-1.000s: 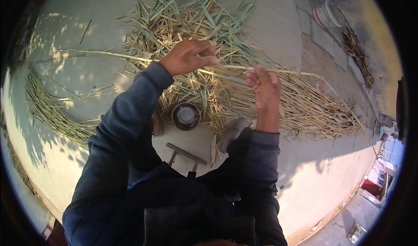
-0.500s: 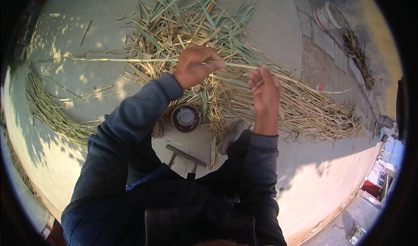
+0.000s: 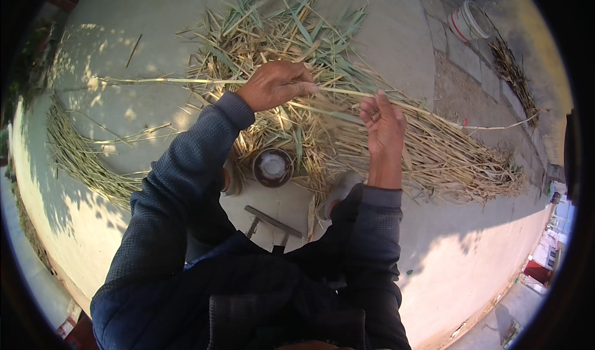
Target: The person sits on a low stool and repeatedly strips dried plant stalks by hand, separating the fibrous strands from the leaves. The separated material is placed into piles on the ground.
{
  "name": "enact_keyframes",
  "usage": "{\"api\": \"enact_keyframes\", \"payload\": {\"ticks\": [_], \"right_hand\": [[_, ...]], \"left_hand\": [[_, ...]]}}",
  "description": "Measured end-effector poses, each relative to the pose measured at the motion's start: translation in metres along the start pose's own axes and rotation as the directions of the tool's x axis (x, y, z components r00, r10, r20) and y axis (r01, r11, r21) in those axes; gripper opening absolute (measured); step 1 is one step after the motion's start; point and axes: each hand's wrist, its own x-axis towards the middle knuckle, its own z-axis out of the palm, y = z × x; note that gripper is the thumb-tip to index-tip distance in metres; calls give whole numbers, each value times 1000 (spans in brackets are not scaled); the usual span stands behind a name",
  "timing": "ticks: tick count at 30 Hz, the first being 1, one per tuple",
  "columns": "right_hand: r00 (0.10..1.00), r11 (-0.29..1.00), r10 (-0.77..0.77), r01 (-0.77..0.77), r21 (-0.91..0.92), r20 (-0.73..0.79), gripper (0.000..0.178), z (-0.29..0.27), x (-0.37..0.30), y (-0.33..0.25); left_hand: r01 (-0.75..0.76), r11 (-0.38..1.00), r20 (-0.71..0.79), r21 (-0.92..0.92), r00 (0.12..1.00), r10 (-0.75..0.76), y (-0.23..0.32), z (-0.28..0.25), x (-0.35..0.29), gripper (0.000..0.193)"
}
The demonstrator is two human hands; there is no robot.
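A long, pale reed-like stalk [image 3: 162, 80] stretches across the view at the height of both hands. My left hand [image 3: 277, 87] is closed on it, with thumb and fingers pinched together over the middle. To the right, my right hand [image 3: 383, 126] pinches the same stalk between thumb and forefinger, its other fingers curled. A short length runs taut between the hands, and a thin end trails off to the far right. Below them lies a heap of dry leaves and husks [image 3: 266, 46], some green. Beside my right hand spreads a bundle of unstripped stalks [image 3: 452, 155].
A bundle of cleaned stalks [image 3: 77, 155] lies at the left. Between my feet sit a dark round object with a pale centre [image 3: 273, 168] and a metal bar frame [image 3: 273, 221]. A white bucket [image 3: 469, 21] and a dark stalk bundle [image 3: 514, 80] are at the far right.
Both hands appear slightly farther right, partly because the whole view has shifted. The thin right end of the stalk now reaches farther right. Both hands keep their hold.
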Motion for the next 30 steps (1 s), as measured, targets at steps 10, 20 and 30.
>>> {"api": "enact_keyframes", "payload": {"ticks": [10,20,30], "right_hand": [[998,996,-55,54,-65,-7,24,2,-17,-5],[989,989,-140,142,39,-38,23,-25,-2,-31],[977,973,-180,194,125,-114,20,-45,4,-45]], "left_hand": [[-198,766,29,612,973,229,14,15,-7,36],[74,759,-12,647,996,-87,-35,-43,-36,14],[111,691,-65,714,994,-92,-31,-74,-51,26]]}}
